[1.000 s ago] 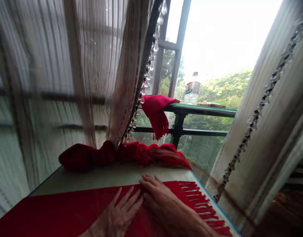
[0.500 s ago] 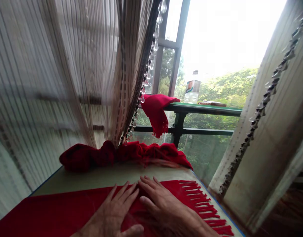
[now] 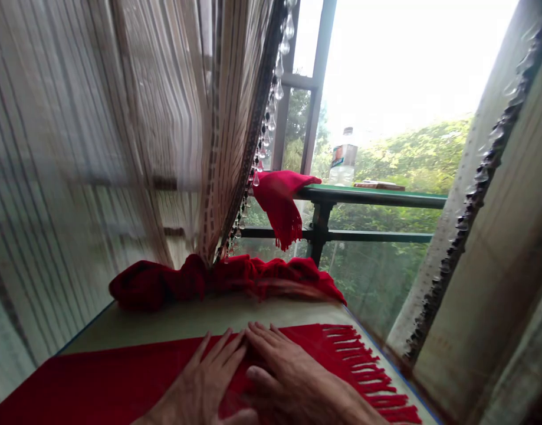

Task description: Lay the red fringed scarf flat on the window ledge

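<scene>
A red fringed scarf [image 3: 98, 378] lies spread flat across the pale table [image 3: 173, 321]. My left hand [image 3: 204, 383] rests flat on it with the fingers stretched out. Beside it, touching at the fingertips, my right hand [image 3: 288, 378] also lies flat on the scarf, near the fringe [image 3: 363, 366] at the table's right end. Neither hand holds anything.
A crumpled red cloth [image 3: 217, 280] lies along the table's far edge under a beaded sheer curtain [image 3: 164, 130]. Beyond, another red scarf [image 3: 282, 198] hangs from a green railing [image 3: 372, 198] bearing a plastic bottle [image 3: 344, 159]. A second curtain [image 3: 496, 195] hangs at right.
Both hands slid slightly left and toward me across the scarf, staying flat. The view shifted a little and the curtains swayed.
</scene>
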`<control>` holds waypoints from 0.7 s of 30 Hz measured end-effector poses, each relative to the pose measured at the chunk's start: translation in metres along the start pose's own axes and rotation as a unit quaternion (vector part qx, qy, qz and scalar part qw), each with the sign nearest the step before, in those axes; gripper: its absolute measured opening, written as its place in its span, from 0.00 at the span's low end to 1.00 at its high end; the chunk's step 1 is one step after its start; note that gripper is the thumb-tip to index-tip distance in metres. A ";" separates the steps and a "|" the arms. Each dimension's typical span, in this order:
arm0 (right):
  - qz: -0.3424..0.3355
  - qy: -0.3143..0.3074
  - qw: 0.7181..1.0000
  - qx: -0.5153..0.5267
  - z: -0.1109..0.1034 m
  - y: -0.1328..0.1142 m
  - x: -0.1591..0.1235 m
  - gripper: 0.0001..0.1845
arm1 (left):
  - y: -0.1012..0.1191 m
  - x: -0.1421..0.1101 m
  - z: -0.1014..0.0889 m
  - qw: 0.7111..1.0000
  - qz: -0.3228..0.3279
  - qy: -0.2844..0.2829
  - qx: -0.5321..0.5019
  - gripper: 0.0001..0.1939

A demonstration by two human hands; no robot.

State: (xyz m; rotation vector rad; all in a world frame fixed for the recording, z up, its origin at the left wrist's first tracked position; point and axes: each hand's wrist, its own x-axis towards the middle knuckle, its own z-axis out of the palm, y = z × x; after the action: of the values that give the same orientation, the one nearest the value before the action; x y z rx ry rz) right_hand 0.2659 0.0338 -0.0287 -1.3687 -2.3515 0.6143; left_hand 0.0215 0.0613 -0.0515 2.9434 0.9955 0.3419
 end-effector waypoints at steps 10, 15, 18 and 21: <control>-0.029 0.030 0.999 -0.003 0.005 0.009 0.000 0.40 | 0.009 0.002 -0.002 1.000 -0.026 0.001 -0.003 0.48; -0.006 0.012 1.000 -0.005 0.000 0.002 -0.001 0.41 | 0.019 0.005 -0.020 0.997 -0.048 -0.057 -0.019 0.47; 0.005 0.054 0.998 -0.011 -0.005 -0.007 -0.006 0.39 | 0.017 0.004 -0.020 0.997 -0.036 -0.059 -0.024 0.45; 0.003 0.064 0.998 -0.018 -0.006 -0.008 -0.009 0.38 | 0.013 0.002 -0.012 0.999 -0.028 -0.020 -0.012 0.47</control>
State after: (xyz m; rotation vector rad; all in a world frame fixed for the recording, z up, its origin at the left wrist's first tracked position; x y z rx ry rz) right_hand 0.2672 0.0239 -0.0200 -1.3880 -2.2669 0.4739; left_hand 0.0288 0.0515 -0.0384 2.8813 1.0593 0.2910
